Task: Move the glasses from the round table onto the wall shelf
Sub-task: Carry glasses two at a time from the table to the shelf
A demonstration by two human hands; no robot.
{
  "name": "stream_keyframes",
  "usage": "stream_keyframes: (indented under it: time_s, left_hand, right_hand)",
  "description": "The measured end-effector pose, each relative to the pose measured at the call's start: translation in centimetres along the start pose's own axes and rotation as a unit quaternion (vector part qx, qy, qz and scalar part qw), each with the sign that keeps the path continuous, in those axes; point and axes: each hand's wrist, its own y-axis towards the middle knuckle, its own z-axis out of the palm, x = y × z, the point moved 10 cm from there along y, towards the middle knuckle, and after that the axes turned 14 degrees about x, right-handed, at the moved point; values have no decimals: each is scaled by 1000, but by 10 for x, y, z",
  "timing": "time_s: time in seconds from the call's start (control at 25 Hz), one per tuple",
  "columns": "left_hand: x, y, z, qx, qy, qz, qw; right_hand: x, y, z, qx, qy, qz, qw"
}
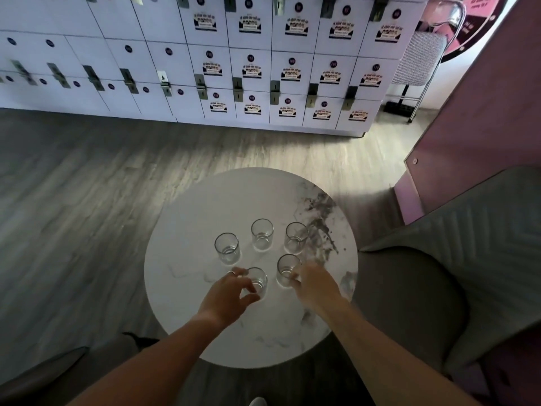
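Several clear short glasses stand on the round white marble table (205,332). Three form a far row: left glass (227,249), middle glass (262,235), right glass (296,238). My left hand (227,297) curls around the near-left glass (259,281), thumb on its near side and fingers at its left rim. My right hand (314,284) is blurred, and its fingertips touch the right side of the near-right glass (287,273). Both near glasses rest on the table. No wall shelf is in view.
A grey padded chair (439,288) stands close to the table's right edge. White numbered lockers (234,68) line the far wall across a wooden floor. A pink panel (468,127) rises at the right, with a metal stool (415,60) behind it.
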Motion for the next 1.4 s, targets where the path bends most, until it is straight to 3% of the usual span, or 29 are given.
stream_keyframes:
  time_s: [0.16, 0.36, 0.56, 0.72, 0.88, 1.04, 1.4]
  left_hand:
    - [-4, -7, 2, -3, 1, 32, 999]
    - [-64, -17, -41, -15, 19, 152, 988]
    - [-196, -9, -93, -45, 51, 287, 956]
    - [-344, -31, -80, -24, 58, 393, 917]
    - [-482, -86, -15, 25, 47, 489, 870]
    - [-617, -203, 100, 91, 42, 591, 800]
    - [-792, -524, 336, 201, 62, 738, 641]
  right_hand:
    - [4, -10, -1, -13, 1, -15, 1000]
    - [-10, -54, -59, -53, 35, -23, 998]
    - [-65, -146, -160, -181, 87, 26, 979]
    - [-131, -282, -208, -295, 107, 109, 943]
    - [-193, -440, -207, -372, 128, 193, 899]
    - [-245, -648, -152, -456, 131, 295, 829]
    - [-262, -1033, 21, -536, 133, 471, 688]
